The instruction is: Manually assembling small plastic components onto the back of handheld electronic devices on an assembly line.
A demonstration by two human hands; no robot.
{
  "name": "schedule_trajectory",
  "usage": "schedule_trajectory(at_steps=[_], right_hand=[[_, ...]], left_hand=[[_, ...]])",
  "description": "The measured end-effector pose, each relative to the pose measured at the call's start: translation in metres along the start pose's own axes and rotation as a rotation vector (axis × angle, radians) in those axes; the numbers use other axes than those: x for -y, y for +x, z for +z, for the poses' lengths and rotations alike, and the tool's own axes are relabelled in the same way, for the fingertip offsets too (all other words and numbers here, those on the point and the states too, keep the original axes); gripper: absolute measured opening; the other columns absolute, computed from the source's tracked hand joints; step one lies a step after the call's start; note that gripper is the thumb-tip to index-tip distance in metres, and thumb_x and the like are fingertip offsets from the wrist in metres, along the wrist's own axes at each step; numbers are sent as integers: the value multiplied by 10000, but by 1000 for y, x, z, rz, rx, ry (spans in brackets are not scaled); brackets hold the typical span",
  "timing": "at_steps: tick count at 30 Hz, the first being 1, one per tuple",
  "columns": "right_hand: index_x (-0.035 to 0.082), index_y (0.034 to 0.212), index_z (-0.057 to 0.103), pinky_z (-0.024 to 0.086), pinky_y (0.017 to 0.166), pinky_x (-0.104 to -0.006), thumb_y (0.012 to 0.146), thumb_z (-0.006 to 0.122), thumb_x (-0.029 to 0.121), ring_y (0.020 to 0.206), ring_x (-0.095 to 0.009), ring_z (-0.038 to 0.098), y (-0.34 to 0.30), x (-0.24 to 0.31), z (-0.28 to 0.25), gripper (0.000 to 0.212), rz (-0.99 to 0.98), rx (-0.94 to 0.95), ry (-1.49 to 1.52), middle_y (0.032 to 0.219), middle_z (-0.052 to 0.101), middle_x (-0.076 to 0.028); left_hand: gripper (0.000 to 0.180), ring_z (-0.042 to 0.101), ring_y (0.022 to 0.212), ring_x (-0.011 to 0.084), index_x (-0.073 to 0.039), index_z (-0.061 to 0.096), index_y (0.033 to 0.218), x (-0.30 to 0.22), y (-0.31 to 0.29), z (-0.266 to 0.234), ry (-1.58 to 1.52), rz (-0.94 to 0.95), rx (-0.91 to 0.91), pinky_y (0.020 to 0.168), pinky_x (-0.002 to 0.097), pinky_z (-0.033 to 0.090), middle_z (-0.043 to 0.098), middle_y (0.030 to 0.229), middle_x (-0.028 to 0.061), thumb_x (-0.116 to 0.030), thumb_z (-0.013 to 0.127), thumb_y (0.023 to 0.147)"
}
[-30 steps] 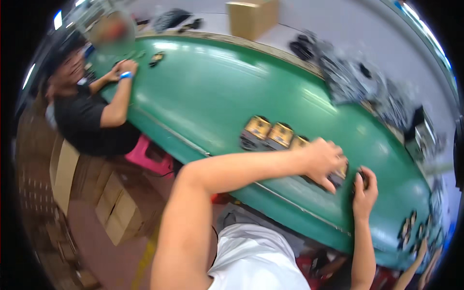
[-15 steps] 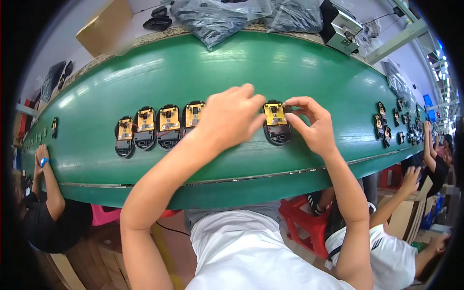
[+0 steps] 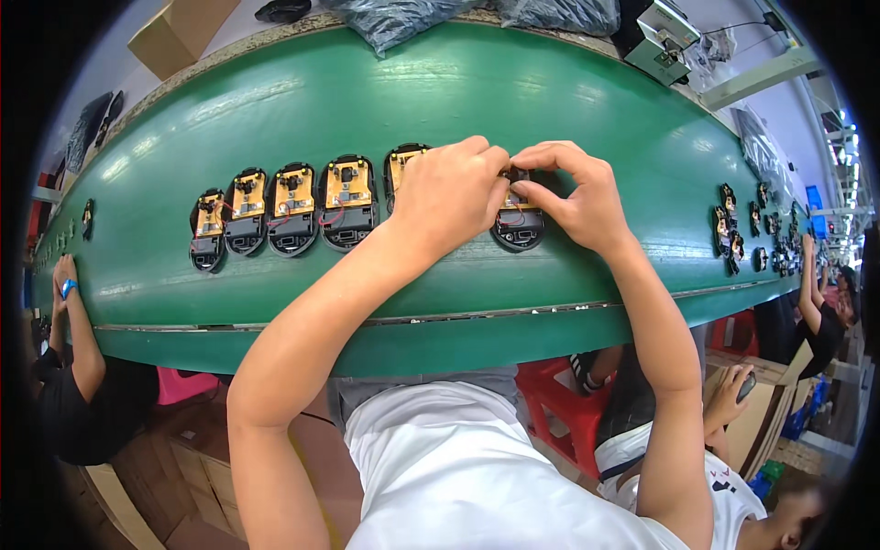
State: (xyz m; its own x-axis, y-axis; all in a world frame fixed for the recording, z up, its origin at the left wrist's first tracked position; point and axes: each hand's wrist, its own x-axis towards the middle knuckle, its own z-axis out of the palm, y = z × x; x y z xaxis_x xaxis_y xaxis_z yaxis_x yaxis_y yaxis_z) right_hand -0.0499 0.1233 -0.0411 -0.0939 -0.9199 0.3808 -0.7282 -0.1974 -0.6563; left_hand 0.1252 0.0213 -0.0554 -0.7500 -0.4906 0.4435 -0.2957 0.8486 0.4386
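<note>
On the green conveyor belt (image 3: 367,82) lies a row of open black mouse bases with yellow circuit boards (image 3: 293,206). My left hand (image 3: 449,192) and my right hand (image 3: 573,197) meet over the rightmost base (image 3: 519,225), fingers pinched on its top end. The left hand partly covers another base (image 3: 400,165) beside it. What the fingertips pinch is too small to tell.
A person in black sits at the left (image 3: 82,385), another person in white at the lower right (image 3: 733,440). More mouse bases (image 3: 729,225) lie further right on the belt. Black plastic bags (image 3: 403,18), a cardboard box (image 3: 179,32) and a grey device (image 3: 665,37) lie beyond the belt.
My view has swung from the left neighbour to straight over the belt. Both hands have closed in on the rightmost mouse base and stay there.
</note>
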Motion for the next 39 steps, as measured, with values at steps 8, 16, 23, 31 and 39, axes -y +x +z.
schedule_trajectory(at_steps=[8,16,23,31,39], right_hand=[[25,944,713,527,822,-377,773,783,88,931,-293,664,6,5,-5,195,8,47,-102,978,714,-108],[27,871,737,509,777,-371,824,749,188,841,-277,650,33,3,-19,169,140,296,-96,893,677,-119],[35,992,739,509,732,-276,896,688,157,840,-166,655,7,-5,13,164,343,-63,230,980,703,-76],[48,991,712,546,796,-361,778,770,161,911,-246,683,20,73,-2,248,-126,-136,79,971,709,-113],[22,888,606,576,739,-414,754,687,152,953,-332,675,37,82,65,204,-452,-190,-195,937,677,-166]], left_hand=[[129,657,719,289,-100,704,858,0,3,2,-46,-28,10,615,416,518,638,784,58,-211,741,803],[107,662,709,287,-95,702,849,-1,3,3,-52,13,-24,609,412,526,640,779,64,-195,722,818],[246,672,716,290,-87,694,1032,-5,-3,1,30,48,-36,637,408,544,657,806,77,-217,732,827],[406,424,635,33,-15,611,1189,-5,14,-57,-1183,-437,86,567,220,349,498,732,-42,-357,441,1052],[534,624,812,88,-4,614,1208,8,-9,-77,-1044,-677,-62,651,212,485,669,943,48,-433,322,1083]])
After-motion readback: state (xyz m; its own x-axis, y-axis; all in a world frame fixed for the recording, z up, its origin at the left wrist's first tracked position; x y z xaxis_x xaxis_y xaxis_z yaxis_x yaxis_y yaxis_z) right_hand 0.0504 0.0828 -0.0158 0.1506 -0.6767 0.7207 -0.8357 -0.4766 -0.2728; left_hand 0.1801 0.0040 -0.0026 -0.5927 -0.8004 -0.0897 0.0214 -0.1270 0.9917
